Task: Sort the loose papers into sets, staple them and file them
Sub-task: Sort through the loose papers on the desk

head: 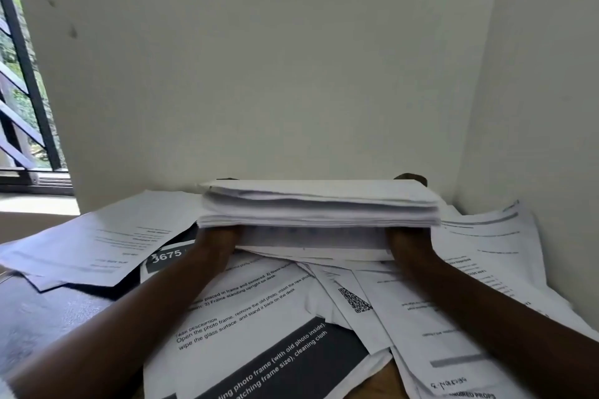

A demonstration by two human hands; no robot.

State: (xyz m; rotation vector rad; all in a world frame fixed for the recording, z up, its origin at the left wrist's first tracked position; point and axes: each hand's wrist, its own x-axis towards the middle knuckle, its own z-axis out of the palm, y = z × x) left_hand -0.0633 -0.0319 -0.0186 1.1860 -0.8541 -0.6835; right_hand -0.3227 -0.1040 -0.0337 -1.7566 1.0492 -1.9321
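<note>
Risks, judged from the present layout. Desk [48, 311] stands in a wall [291, 58] corner, covered with overlapping loose sheets [259, 317] lying at all angles; a sweep of either forearm could shove these about or mix them further before any sorting. Stack [319, 204] is held clear above the sheets, roughly level, thick, near edges ragged and uneven; likely failure: inner sheets slide out if the hold loosens or the stack tilts, since nothing visibly binds it; a pale sheet lies just under the stack, cannot tell whether it belongs to it. No stapler or file in view.

Left hand [220, 236] grips the stack's left end from below; right hand [408, 240] grips the right end likewise; both are closed on the stack, so neither is free for another tool. Right fingertips [410, 178] curl over the far top edge; a dark sliver at the far left edge is probably the left fingertips; thumbs hidden. The stack thus sits between the two hands, palms beneath it, fingertips over its far rim.
</note>
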